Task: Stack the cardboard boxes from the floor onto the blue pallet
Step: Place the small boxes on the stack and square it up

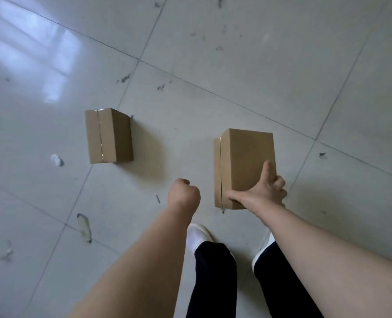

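Right box [245,154], right of centre: long axis up the frame, near end gripped by right hand [263,191], fingers curled round its right side. Left box [109,136], centre left on floor [213,53]: lies up-left of left hand [184,191], an empty fist and the nearer hand. Pallet: not in view.

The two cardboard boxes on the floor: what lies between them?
Nothing but bare grey floor tile, shaded by the left box; the right box stands apart. The head view shows it.
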A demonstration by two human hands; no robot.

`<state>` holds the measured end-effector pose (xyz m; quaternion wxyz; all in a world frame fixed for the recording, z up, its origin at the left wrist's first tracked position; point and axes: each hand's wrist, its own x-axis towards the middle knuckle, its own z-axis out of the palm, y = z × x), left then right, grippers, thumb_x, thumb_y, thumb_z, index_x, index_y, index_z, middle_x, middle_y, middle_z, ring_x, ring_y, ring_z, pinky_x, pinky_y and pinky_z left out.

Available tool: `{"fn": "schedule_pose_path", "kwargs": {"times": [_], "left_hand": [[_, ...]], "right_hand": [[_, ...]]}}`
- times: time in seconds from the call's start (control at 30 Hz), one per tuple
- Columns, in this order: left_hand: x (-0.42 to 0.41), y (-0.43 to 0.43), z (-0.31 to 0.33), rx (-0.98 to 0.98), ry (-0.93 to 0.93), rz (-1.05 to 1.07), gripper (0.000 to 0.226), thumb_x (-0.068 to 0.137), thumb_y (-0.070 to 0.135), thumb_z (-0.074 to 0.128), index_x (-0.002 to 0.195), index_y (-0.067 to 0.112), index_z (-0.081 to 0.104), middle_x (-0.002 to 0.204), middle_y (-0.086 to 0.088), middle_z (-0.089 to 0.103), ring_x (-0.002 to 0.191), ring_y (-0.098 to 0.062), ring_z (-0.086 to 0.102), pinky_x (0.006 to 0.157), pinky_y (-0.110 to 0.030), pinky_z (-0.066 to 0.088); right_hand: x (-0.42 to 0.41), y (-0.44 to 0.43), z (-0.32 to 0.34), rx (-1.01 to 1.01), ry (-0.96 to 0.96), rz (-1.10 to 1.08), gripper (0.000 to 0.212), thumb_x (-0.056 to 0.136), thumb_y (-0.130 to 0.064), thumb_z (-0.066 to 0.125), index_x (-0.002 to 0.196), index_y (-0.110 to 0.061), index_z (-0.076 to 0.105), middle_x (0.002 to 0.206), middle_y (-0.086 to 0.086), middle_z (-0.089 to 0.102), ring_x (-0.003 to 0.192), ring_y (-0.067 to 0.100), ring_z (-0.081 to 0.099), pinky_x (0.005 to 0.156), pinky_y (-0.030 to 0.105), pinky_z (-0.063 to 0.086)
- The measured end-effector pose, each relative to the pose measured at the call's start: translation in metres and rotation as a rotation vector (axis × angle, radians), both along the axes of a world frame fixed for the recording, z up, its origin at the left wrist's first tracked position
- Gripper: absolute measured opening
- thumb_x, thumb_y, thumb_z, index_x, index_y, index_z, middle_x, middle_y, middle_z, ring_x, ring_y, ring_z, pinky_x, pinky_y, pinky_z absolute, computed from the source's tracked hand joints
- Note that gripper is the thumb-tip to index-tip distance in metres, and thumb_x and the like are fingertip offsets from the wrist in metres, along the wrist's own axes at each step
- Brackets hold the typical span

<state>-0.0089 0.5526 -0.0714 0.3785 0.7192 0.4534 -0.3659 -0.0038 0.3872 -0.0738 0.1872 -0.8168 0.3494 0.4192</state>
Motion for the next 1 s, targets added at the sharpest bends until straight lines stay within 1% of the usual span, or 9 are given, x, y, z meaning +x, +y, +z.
{"fn": "schedule_pose_path", "kwargs": {"times": [0.07, 0.2, 0.27, 0.37, 0.5, 0.67, 0.73, 0.9, 1.0], "left_hand": [[0.007, 0.042, 0.026, 0.042, -0.019, 0.006, 0.048, 0.092, 0.011, 0.044, 0.14, 0.012, 0.046, 0.132, -0.011, 0.055, 0.116, -0.03, 0.055, 0.085, -0.03, 0.048], [0.025, 0.123, 0.059, 0.138, -0.02, 0.019, 0.049, 0.094, 0.011, 0.046, 0.143, 0.01, 0.041, 0.137, -0.014, 0.053, 0.123, -0.031, 0.051, 0.098, -0.032, 0.042], [0.038, 0.157, 0.063, 0.162, -0.009, 0.054, 0.047, 0.094, 0.012, 0.048, 0.141, 0.009, 0.042, 0.134, -0.014, 0.053, 0.111, -0.027, 0.053, 0.089, -0.031, 0.042], [0.06, 0.194, 0.05, 0.148, -0.009, 0.148, 0.023, 0.094, 0.012, 0.049, 0.117, 0.009, 0.052, 0.104, -0.009, 0.053, 0.082, -0.021, 0.046, 0.076, -0.028, 0.035], [0.092, 0.234, 0.022, 0.128, 0.023, 0.19, 0.046, 0.093, 0.014, 0.053, 0.137, 0.005, 0.04, 0.099, -0.006, 0.051, 0.094, -0.026, 0.047, 0.074, -0.028, 0.036], [0.127, 0.274, -0.045, 0.14, 0.081, 0.153, 0.066, 0.089, 0.02, 0.062, 0.145, 0.008, 0.029, 0.14, -0.012, 0.045, 0.124, -0.032, 0.046, 0.095, -0.035, 0.042], [0.136, 0.284, -0.075, 0.203, 0.099, 0.103, 0.077, 0.084, 0.02, 0.068, 0.147, 0.009, 0.025, 0.146, -0.013, 0.039, 0.133, -0.034, 0.039, 0.108, -0.042, 0.038], [0.142, 0.301, -0.136, 0.364, 0.161, -0.088, 0.112, 0.069, 0.037, 0.075, 0.152, 0.024, 0.001, 0.157, -0.009, 0.01, 0.145, -0.032, 0.01, 0.116, -0.046, 0.023], [0.139, 0.308, -0.165, 0.321, 0.201, -0.15, 0.135, 0.06, 0.047, 0.08, 0.15, 0.024, -0.017, 0.157, -0.008, 0.005, 0.144, -0.033, 0.011, 0.117, -0.049, 0.02]], "right_hand": [[0.016, 0.038, 0.021, 0.022, -0.018, 0.02, 0.136, 0.047, -0.056, 0.08, 0.147, -0.041, -0.01, 0.145, 0.01, 0.011, 0.128, 0.032, 0.029, 0.107, 0.052, 0.035], [0.051, 0.107, 0.045, 0.099, -0.057, 0.033, 0.133, 0.05, -0.055, 0.08, 0.148, -0.041, -0.009, 0.143, 0.011, 0.015, 0.127, 0.033, 0.029, 0.104, 0.048, 0.037], [0.069, 0.139, 0.047, 0.12, -0.075, 0.05, 0.134, 0.049, -0.054, 0.08, 0.148, -0.041, -0.009, 0.143, 0.011, 0.016, 0.127, 0.033, 0.03, 0.104, 0.047, 0.038], [0.095, 0.175, 0.036, 0.145, -0.064, 0.089, 0.135, 0.048, -0.054, 0.081, 0.148, -0.041, -0.009, 0.145, 0.011, 0.016, 0.128, 0.033, 0.031, 0.106, 0.047, 0.037], [0.131, 0.217, 0.007, 0.21, -0.007, 0.099, 0.134, 0.052, -0.05, 0.083, 0.149, -0.04, -0.008, 0.142, 0.01, 0.019, 0.129, 0.033, 0.031, 0.105, 0.044, 0.038], [0.159, 0.253, -0.042, 0.235, 0.022, 0.128, 0.132, 0.054, -0.048, 0.083, 0.149, -0.04, -0.007, 0.142, 0.007, 0.019, 0.131, 0.031, 0.03, 0.105, 0.041, 0.035], [0.164, 0.262, -0.067, 0.208, 0.022, 0.145, 0.133, 0.052, -0.05, 0.083, 0.149, -0.041, -0.007, 0.142, 0.008, 0.019, 0.13, 0.031, 0.03, 0.106, 0.042, 0.034], [0.168, 0.278, -0.122, 0.123, 0.018, 0.106, 0.133, 0.052, -0.05, 0.084, 0.149, -0.04, -0.006, 0.14, 0.01, 0.021, 0.128, 0.034, 0.032, 0.105, 0.043, 0.034], [0.164, 0.282, -0.148, 0.099, 0.054, 0.106, 0.136, 0.051, -0.05, 0.085, 0.149, -0.039, -0.008, 0.139, 0.011, 0.022, 0.128, 0.035, 0.033, 0.103, 0.041, 0.037]]}}
